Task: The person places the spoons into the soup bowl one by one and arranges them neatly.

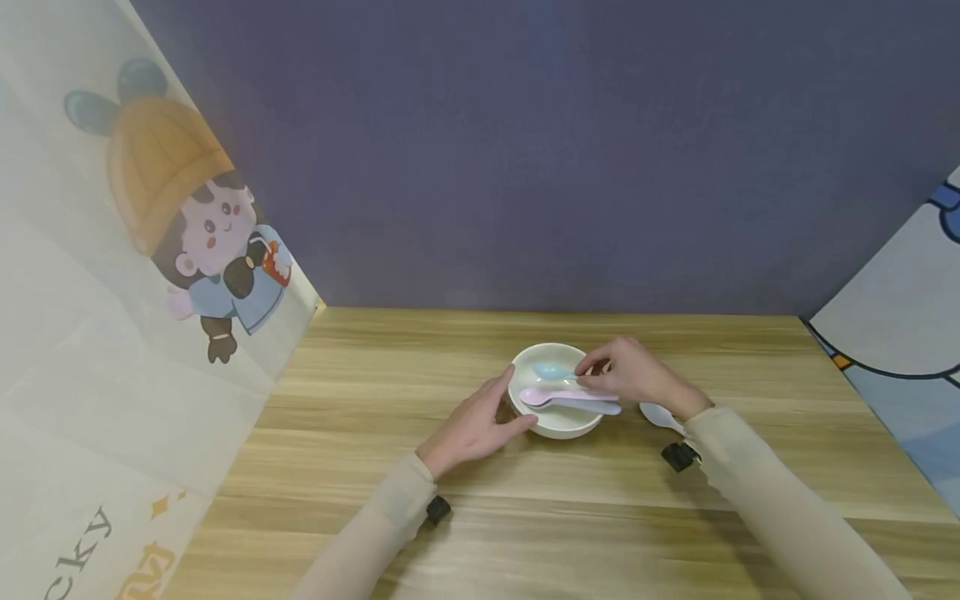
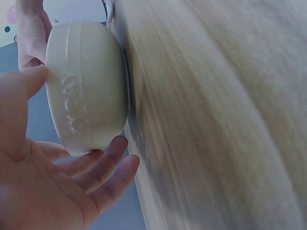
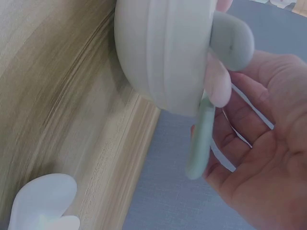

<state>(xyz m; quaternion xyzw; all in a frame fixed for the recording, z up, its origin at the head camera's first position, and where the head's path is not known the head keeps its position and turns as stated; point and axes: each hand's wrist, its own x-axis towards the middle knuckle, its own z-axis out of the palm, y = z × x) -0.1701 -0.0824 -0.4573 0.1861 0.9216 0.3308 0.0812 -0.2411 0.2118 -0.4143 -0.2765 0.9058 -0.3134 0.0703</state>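
Note:
A cream bowl (image 1: 558, 431) stands upright on the wooden table, with raised lettering on its side in the left wrist view. My left hand (image 1: 474, 423) holds it from the left, thumb at the near rim and fingers spread along the far side. Inside lie a pink spoon (image 1: 558, 396) and a pale grey-blue spoon (image 1: 588, 406), their handles over the right rim. My right hand (image 1: 637, 372) pinches the handle of a light blue-green spoon (image 1: 551, 371), whose head is over the bowl. In the right wrist view, that spoon's handle (image 3: 199, 143) juts past the rim beside my fingers.
A white spoon (image 1: 658, 414) lies on the table (image 1: 525, 517) right of the bowl, partly under my right wrist; two white rounded shapes show there in the right wrist view. A dark blue-grey panel (image 1: 525, 167) rises behind the table. Printed panels flank both sides.

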